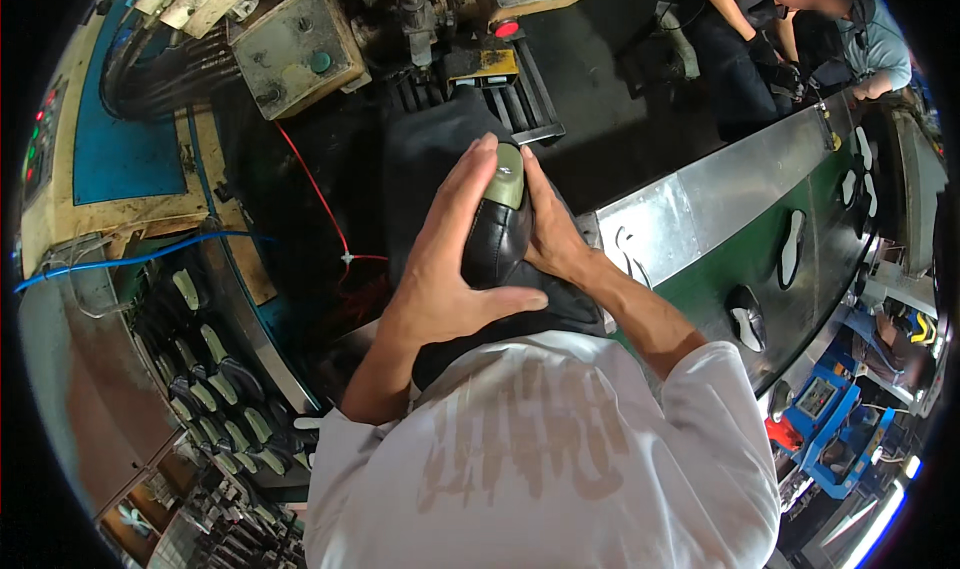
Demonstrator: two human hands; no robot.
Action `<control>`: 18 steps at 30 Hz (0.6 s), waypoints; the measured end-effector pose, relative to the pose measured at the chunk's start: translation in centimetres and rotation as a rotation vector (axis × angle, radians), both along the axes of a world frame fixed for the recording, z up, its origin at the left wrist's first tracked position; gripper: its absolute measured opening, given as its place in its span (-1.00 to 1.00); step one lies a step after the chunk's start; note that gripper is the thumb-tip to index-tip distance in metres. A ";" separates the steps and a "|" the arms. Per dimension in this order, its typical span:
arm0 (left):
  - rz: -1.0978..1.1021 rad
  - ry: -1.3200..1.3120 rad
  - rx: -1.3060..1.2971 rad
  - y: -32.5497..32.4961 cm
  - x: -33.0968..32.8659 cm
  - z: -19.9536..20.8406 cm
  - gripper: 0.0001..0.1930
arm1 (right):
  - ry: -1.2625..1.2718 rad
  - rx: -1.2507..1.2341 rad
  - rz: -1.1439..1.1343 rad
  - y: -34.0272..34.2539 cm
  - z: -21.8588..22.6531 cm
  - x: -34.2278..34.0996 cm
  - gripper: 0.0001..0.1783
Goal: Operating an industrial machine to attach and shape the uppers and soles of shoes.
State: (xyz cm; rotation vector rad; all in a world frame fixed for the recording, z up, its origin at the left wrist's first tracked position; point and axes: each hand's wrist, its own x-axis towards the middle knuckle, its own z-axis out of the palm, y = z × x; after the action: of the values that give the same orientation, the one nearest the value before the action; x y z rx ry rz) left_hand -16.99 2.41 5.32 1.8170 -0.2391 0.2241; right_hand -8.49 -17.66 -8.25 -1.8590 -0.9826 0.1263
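Note:
Over my lap, between my two palms, stands a black leather shoe upper [494, 247] with a green shoe last [506, 179] showing at its top. My left hand [436, 254] lies along its left side, fingertips at the green last and thumb stretched across the near end. On the other side my right hand [550, 219] presses against the leather, its fingers reaching up beside the last. Both hands grip the shoe from the sides. Its underside is hidden.
On my right runs a green conveyor belt [700, 259] with a metal edge, carrying soles and a black shoe [746, 319]. A rack of lasted shoes [215, 369] stands at left. Ahead is a machine with a red button [507, 28]. Other people [790, 39] work at far right.

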 end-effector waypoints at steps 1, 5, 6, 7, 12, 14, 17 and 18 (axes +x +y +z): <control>0.053 -0.030 0.048 -0.4 -0.1 -0.2 0.26 | 0.048 0.039 0.009 0.3 0.0 -0.5 0.29; 0.128 -0.060 0.086 -0.5 0.1 -1.0 -0.06 | -0.041 0.032 -0.007 1.0 0.9 -0.8 0.24; 0.127 -0.052 0.089 -0.6 0.1 -1.1 -0.06 | -0.033 0.035 -0.008 1.0 1.0 -1.0 0.24; 0.154 -0.064 0.060 -0.6 0.3 -1.2 -0.17 | -0.003 0.042 -0.004 1.1 1.0 -0.9 0.24; 0.180 -0.079 0.017 -1.0 1.2 -1.6 -0.33 | -0.014 0.048 -0.042 0.9 0.1 -0.7 0.26; 0.190 -0.081 -0.007 -1.1 1.2 -1.7 -0.35 | -0.022 0.025 -0.046 0.7 0.0 -0.6 0.28; 0.197 -0.083 0.003 -1.0 1.5 -1.9 -0.37 | -0.005 0.036 -0.038 0.8 0.4 -0.2 0.28; 0.199 -0.091 0.004 -0.9 1.6 -2.0 -0.37 | -0.012 0.039 -0.036 0.7 0.8 -0.2 0.28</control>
State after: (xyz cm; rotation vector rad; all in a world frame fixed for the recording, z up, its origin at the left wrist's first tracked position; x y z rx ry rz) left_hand -15.37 1.51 3.36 1.8376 -0.1227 0.4471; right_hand -8.64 -16.94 -7.49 -1.8434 -0.9529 0.0735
